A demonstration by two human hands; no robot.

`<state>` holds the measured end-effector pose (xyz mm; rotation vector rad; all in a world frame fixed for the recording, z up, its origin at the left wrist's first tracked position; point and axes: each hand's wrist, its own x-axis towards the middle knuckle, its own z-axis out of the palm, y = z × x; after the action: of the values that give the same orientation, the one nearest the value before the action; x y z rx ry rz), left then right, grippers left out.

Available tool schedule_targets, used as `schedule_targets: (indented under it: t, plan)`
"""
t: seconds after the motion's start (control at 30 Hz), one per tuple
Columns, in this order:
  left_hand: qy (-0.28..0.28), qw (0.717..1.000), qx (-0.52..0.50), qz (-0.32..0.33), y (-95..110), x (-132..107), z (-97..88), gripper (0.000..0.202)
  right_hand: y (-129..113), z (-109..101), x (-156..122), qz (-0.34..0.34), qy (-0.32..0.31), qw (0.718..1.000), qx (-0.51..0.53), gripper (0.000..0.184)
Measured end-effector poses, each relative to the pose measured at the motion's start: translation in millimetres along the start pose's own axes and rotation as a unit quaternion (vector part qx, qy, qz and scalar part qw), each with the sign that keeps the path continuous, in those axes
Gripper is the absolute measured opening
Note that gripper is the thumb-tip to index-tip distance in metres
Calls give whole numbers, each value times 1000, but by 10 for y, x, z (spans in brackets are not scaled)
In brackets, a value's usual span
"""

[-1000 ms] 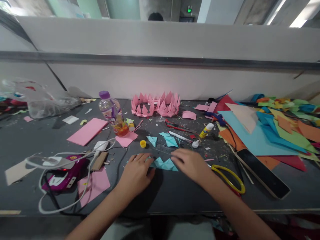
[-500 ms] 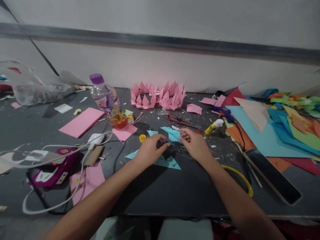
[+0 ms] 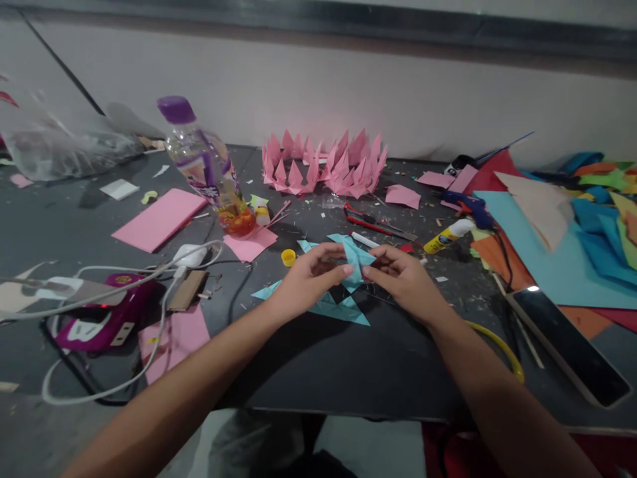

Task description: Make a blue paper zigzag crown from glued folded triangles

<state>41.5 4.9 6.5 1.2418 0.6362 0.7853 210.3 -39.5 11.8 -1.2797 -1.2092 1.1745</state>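
Both hands meet over the middle of the dark table (image 3: 358,372). My left hand (image 3: 306,279) and my right hand (image 3: 403,280) each pinch a small folded light-blue paper piece (image 3: 355,260), held between their fingertips a little above the table. Under the hands lies a row of joined blue paper triangles (image 3: 333,309). Another loose blue folded piece (image 3: 307,245) rests just behind. A ring of pink folded paper points (image 3: 323,166) stands at the back by the wall.
A plastic bottle with a purple cap (image 3: 206,169) stands left of centre, pink paper (image 3: 159,219) beside it. White cables (image 3: 124,279) and a purple device (image 3: 107,322) lie at left. Glue stick (image 3: 448,236), red cutter (image 3: 371,226), yellow scissors (image 3: 500,348), a phone (image 3: 567,345) and coloured sheets (image 3: 542,265) fill the right.
Both hands left the blue triangle row on the table, reached further back and picked up a loose blue folded piece. It is now lifted between the fingertips. The camera tilted down.
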Motion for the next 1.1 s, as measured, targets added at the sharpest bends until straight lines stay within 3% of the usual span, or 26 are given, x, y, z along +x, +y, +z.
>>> schedule_targets:
  t: [0.23, 0.43, 0.57, 0.7, 0.8, 0.97, 1.1]
  plan:
    - [-11, 999, 36, 35, 57, -21, 24, 9, -31, 30, -30, 33, -23, 999, 17, 20]
    - [18, 995, 88, 38, 55, -41, 43, 8, -49, 57, -49, 23, -43, 999, -21, 19]
    - [32, 997, 74, 6, 61, -63, 48, 8, -36, 66, -79, -27, -18, 993, -111, 11]
    - [18, 991, 130, -12, 52, -76, 31, 17, -32, 71, -119, -130, 7, 954, -272, 12]
    - [18, 982, 187, -4, 33, -84, 15, 16, -24, 82, -130, -168, 5, 941, -293, 17]
    - [43, 989, 143, -3, 69, -95, 35, 16, -24, 90, -106, -58, 41, 988, -136, 16]
    - [30, 992, 122, -27, 116, -96, 66, 18, -94, 65, -93, -18, 45, 992, -118, 14]
